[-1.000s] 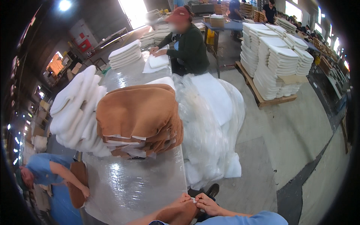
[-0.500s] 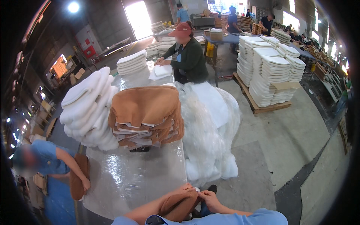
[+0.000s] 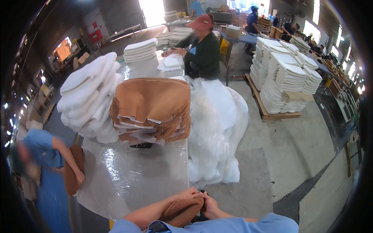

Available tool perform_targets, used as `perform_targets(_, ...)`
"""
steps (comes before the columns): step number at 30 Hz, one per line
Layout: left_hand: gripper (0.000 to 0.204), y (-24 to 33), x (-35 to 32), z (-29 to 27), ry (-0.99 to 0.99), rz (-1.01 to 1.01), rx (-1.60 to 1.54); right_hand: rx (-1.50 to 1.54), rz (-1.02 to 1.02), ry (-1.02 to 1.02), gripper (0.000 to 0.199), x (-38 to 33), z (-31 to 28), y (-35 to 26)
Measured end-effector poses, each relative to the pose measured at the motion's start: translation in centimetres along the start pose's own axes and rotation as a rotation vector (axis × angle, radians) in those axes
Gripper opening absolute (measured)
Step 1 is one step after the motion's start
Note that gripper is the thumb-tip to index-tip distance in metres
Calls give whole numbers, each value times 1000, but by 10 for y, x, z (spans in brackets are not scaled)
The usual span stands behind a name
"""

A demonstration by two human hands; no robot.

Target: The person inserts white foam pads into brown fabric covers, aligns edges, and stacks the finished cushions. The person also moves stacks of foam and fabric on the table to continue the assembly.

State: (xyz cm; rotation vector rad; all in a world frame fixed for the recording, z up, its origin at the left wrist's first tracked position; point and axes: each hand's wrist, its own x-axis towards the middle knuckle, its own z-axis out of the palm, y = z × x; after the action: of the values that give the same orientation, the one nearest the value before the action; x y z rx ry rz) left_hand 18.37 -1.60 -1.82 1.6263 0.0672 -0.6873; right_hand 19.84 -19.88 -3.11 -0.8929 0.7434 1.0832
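Note:
At the table's near edge, a brown fabric cushion cover (image 3: 179,213) lies against my body, under my left forearm. My left hand (image 3: 191,193) is closed on its far end. Fingers bent, my right hand (image 3: 210,206) grips the same end from the right. A small white bit shows between the two hands; its kind is too small to tell. Farther up the table stands a stack of brown fabric covers (image 3: 151,99), with pale undersides showing along its near side. A small black object (image 3: 140,145) sits at the foot of that stack.
White foam pads (image 3: 89,97) pile up left of the brown stack. Clear plastic wrap with white padding (image 3: 217,136) bulges along the table's right side. A co-worker (image 3: 42,151) at left holds a brown cushion; another (image 3: 202,50) handles white pads. White pads (image 3: 285,73) fill a floor pallet.
The view has shifted, so the table and stacks sit slightly higher in it. My hands have drawn closer together at the cover's end, and the white bit shows less.

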Motion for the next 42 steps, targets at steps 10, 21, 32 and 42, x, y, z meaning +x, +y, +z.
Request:
perform_targets(10,45,-12,23,-1,304,-22,342,-196,-41,119,55,51,4,-13)
perform_targets(21,49,-26,40,-14,218,-321,172,-1371,-214,227,54,142,-55,9)
perform_targets(32,47,-45,18,-24,452,-111,129,-1196,-202,216,66,135,1,6)
perform_targets(42,47,-45,9,-44,479,-129,225,-1220,-218,314,66,134,38,-5)
